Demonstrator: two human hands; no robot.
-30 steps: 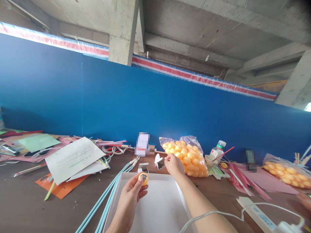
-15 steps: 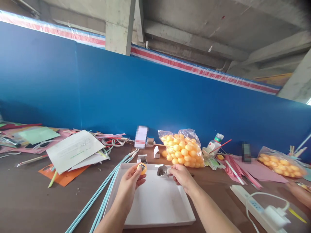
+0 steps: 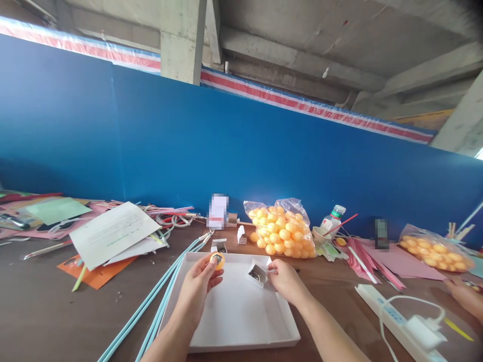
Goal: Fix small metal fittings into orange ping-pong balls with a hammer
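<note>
Between the thumb and fingers of my left hand [image 3: 202,279] is an orange ping-pong ball [image 3: 218,260], with a dark patch or hole on the side facing me. I cannot make out what the dark part is. My right hand [image 3: 286,280] pinches the edge of a small white box [image 3: 257,275]. The box has its top open and small dark metallic bits inside. Both hands are over a shallow white tray [image 3: 241,347], the left near its far left corner, the right at its far right corner.
Behind the tray stand a small open box [image 3: 219,246], a little white carton [image 3: 242,235] and a clear bag of orange balls [image 3: 283,231]. Pale blue rods [image 3: 151,296] lie left. Papers [image 3: 113,234] spread farther left. A power strip [image 3: 392,311] and another person's hand [image 3: 466,296] are right.
My right hand has lowered the small white box slightly and turned it, so its white side shows more. The left hand keeps the ball, nearly in place. The view has shifted a little.
</note>
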